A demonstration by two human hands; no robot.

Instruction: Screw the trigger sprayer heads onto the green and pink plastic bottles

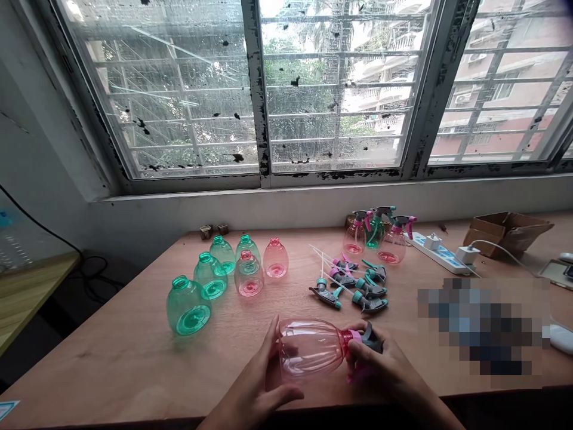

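A pink clear plastic spray bottle [311, 346] lies on its side near the table's front edge. My left hand [264, 382] wraps round its base end. My right hand [380, 370] grips the grey and pink trigger sprayer head [370, 337] sitting on the bottle's neck. Behind them lies a pile of several loose trigger heads [353, 283] with white dip tubes. To the left stand several capless bottles, green ones [188, 304] and pink ones [248, 275]. Three bottles with sprayer heads fitted [376, 236] stand at the back.
The wooden table [134, 352] runs under a wide window. A white power strip [441, 254] with plugs, a cardboard box [505, 230] and a blurred patch lie on the right. A second table edge [27, 292] shows at far left.
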